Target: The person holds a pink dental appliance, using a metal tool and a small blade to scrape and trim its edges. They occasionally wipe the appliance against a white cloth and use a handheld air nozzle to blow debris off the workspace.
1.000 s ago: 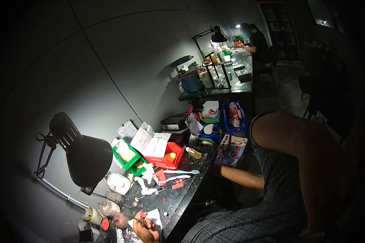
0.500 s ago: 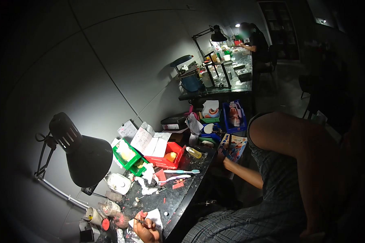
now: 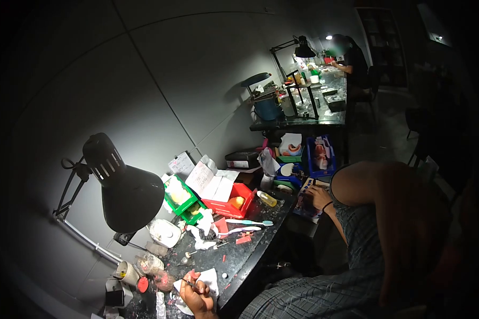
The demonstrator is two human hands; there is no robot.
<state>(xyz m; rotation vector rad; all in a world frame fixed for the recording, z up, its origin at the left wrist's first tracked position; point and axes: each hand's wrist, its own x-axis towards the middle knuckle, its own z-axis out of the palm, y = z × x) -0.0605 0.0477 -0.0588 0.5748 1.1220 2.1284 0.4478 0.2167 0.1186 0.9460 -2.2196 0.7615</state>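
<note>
At the bottom of the view, above a white paper (image 3: pixel 212 277) on the black worktop, my left hand (image 3: pixel 197 299) is closed. A thin dark tool (image 3: pixel 190 284) shows between its fingers, with a small pinkish-red piece (image 3: pixel 192 276) at the fingertips. Beyond the worktop's right edge, my right hand (image 3: pixel 320 199), with a dark band on its wrist, has its fingers bent over a colourfully printed packet (image 3: pixel 306 211). Shadow hides part of that packet. Two toothbrushes (image 3: pixel 245 230) and red wax-like pieces (image 3: pixel 243 240) lie on the worktop between my hands.
A black desk lamp (image 3: pixel 130 196) overhangs the left side. Red bin (image 3: pixel 226 208) and green bins (image 3: pixel 178 194) stand against the wall, near a yellow bottle (image 3: pixel 267 199). A blue bin (image 3: pixel 322 169) holds dental models. Another person (image 3: pixel 354 58) works at the far bench.
The view has shifted, so the scene sits further right. My right hand has come out of the shadow onto the printed packet, which shows differently. My left hand keeps its hold.
</note>
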